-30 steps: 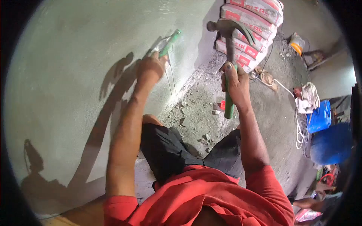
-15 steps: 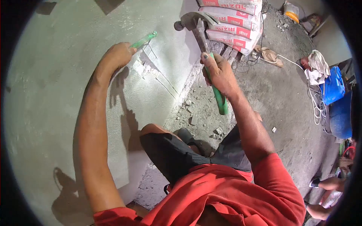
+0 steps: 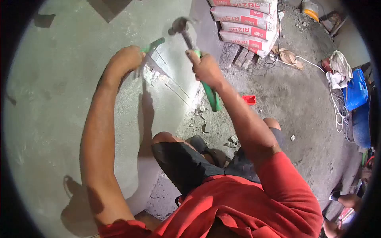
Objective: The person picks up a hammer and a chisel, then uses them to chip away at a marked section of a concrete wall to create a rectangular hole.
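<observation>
Swung closer, right hand [image 3: 204, 69] gripping hammer [image 3: 179, 26] nears chisel [image 3: 152, 45] clenched in left hand [image 3: 126, 59].

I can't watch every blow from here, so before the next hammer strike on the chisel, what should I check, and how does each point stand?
1. Grip of left hand on chisel: ok, closed around it.
2. Chisel tip seated in the chipped patch of the wall: cannot tell, the hand hides it.
3. Grip of right hand on hammer: ok, wrapped round the handle.
4. Hammer head lined up with the chisel's end: cannot tell, the head is blurred.
5. Hands gloved: not ok, both bare.
6. Floor by the knee free of rubble: not ok, chunks lie there.
</observation>
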`<act>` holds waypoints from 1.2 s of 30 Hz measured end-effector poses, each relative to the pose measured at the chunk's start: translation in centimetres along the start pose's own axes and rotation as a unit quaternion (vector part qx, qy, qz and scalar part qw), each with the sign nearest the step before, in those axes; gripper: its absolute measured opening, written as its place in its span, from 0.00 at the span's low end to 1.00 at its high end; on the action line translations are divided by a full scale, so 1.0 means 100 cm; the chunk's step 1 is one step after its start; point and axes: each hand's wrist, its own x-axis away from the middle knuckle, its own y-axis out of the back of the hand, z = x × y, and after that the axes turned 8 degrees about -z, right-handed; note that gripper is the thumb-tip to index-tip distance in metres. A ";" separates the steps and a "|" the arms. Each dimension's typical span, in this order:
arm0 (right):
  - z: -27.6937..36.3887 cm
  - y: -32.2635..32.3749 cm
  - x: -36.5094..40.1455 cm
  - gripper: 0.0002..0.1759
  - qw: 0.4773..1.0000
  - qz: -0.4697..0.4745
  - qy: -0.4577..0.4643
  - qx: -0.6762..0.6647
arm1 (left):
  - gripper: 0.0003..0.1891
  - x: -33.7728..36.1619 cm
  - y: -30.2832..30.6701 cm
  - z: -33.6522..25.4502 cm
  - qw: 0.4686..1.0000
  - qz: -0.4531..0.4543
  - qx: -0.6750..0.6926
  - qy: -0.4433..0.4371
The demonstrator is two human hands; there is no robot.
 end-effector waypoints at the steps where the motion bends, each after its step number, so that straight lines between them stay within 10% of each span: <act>1: 0.011 0.009 0.001 0.30 1.000 0.001 -0.001 0.002 | 0.22 -0.001 0.010 -0.003 0.999 0.037 0.016 0.000; 5: 0.067 0.038 0.003 0.28 0.978 -0.124 0.161 -0.055 | 0.21 -0.012 0.011 0.000 0.994 0.087 0.021 0.059; 9: 0.042 -0.010 0.006 0.31 0.965 -0.191 0.135 -0.121 | 0.22 -0.002 0.028 -0.003 0.994 0.100 0.040 0.015; 11: -0.034 -0.044 -0.010 0.31 0.987 -0.016 0.101 0.127 | 0.22 -0.014 -0.012 0.024 0.998 0.058 0.031 -0.011; 16: -0.027 -0.020 0.027 0.33 0.997 -0.026 0.023 0.068 | 0.18 0.074 -0.025 -0.036 0.995 -0.025 0.015 0.092; 18: -0.014 -0.012 0.055 0.32 0.999 -0.044 -0.019 -0.014 | 0.15 0.122 -0.113 -0.028 0.979 -0.177 -0.058 -0.084; 19: -0.028 -0.012 0.058 0.31 0.999 -0.048 -0.005 -0.013 | 0.17 0.152 -0.227 0.013 0.994 -0.044 -0.067 -0.072; 21: -0.031 0.003 0.074 0.30 0.999 -0.028 -0.036 -0.020 | 0.18 0.191 -0.200 -0.029 0.993 -0.002 -0.086 -0.081; 23: -0.029 0.020 0.089 0.31 0.998 -0.034 -0.043 0.022 | 0.19 0.177 -0.153 -0.033 0.989 0.060 0.090 0.100; 25: -0.049 0.026 0.086 0.30 0.996 -0.048 -0.046 0.053 | 0.20 0.148 -0.117 -0.033 0.978 -0.120 0.168 0.038; 26: -0.060 0.028 0.078 0.30 0.991 -0.043 -0.071 0.104 | 0.21 0.136 -0.056 -0.040 0.984 0.025 0.135 0.117; 34: -0.018 0.048 0.095 0.30 0.999 -0.015 -0.044 0.018 | 0.22 0.050 0.022 0.010 0.959 0.077 0.245 0.122; 36: -0.009 0.045 0.092 0.32 0.999 -0.019 -0.038 0.002 | 0.18 0.040 0.001 0.020 0.985 -0.017 0.173 0.003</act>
